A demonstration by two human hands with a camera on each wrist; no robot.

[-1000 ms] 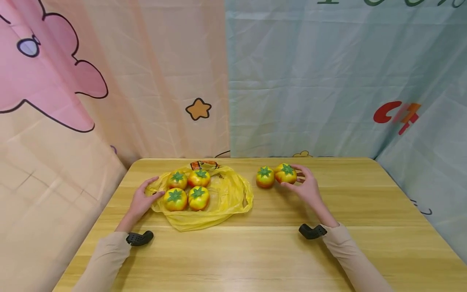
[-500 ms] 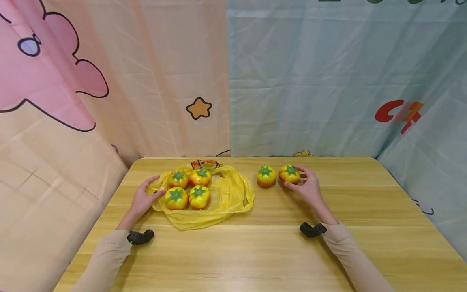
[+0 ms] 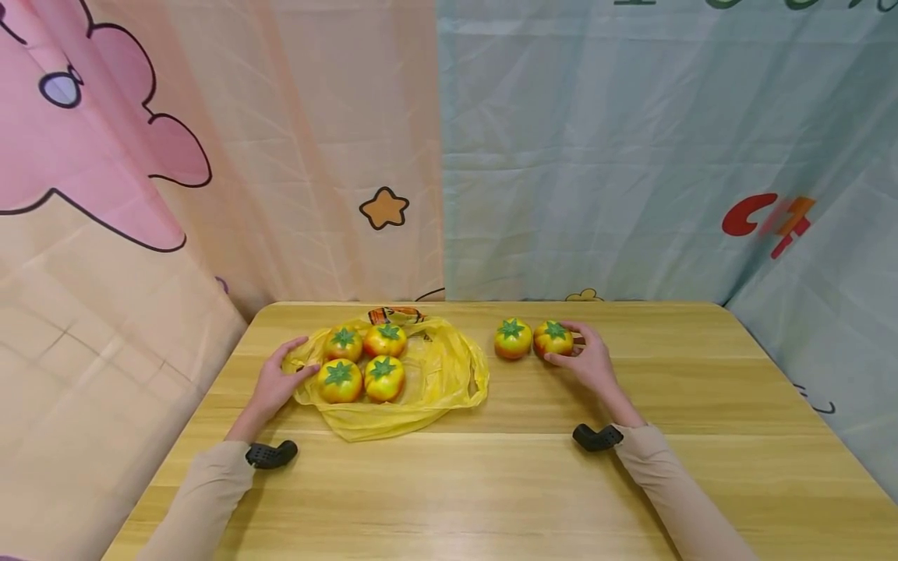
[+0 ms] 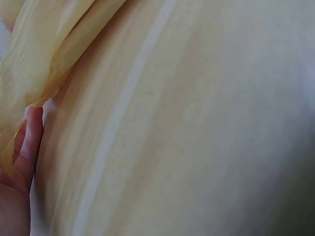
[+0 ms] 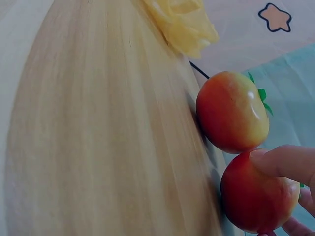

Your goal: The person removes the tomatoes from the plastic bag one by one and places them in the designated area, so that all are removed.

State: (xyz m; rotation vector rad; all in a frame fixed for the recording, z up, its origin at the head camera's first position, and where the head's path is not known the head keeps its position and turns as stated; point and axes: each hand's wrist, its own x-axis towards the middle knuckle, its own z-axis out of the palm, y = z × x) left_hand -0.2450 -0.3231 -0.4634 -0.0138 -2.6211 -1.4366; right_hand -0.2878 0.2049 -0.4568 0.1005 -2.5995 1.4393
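Note:
A spread yellow plastic bag lies on the left half of the table with several yellow-red tomatoes on it, green star-shaped leaves up. At its left edge, my left hand holds the film; in the left wrist view the bag runs to the thumb tip. My right hand grips a tomato from its right side, thumb in front; the far fingers are partly hidden. Just left of it stands another tomato. In the right wrist view the gripped tomato looks close to or touching its neighbour.
The wooden table reaches back to a printed curtain. Black wrist mounts sit on both forearms. An orange-and-dark printed part of the bag lies near the table's back edge.
My right hand has drawn its tomato to the right, away from the neighbouring tomato, then shifted slightly back left. The left hand and the bag have hardly moved.

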